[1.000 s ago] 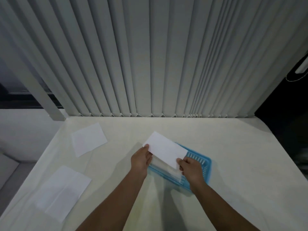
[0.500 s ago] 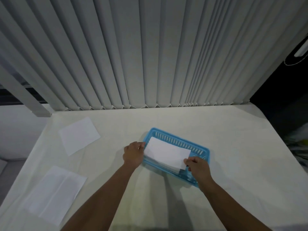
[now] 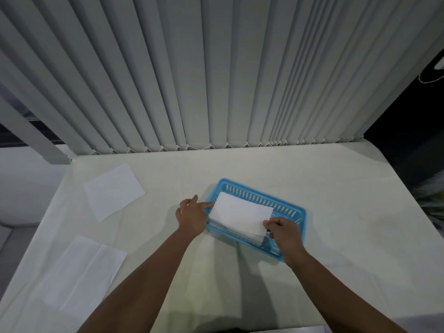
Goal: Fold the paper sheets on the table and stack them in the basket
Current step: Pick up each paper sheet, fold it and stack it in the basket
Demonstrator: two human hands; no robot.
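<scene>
Your right hand (image 3: 284, 233) has its fingers pinched on the near right corner of a folded white paper sheet (image 3: 241, 213) lying atop the stack in the shallow blue plastic basket (image 3: 292, 209). Your left hand (image 3: 192, 216) rests at the basket's left end, fingers loosely spread, forefinger touching the sheet's edge. Two more white sheets, one smaller (image 3: 114, 191) and one creased (image 3: 79, 272), lie well apart on the pale desk (image 3: 336, 260) to your left.

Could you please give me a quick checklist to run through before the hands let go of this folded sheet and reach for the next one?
1. Folded sheet over the blue basket: ok.
2. Sheet lies flat on the stack: cannot tell.
3. Right hand released: not ok, pinching the near right corner.
4. Left hand released: not ok, fingertip on the left edge.
5. Small sheet and creased large sheet remain on the table: ok.
</scene>
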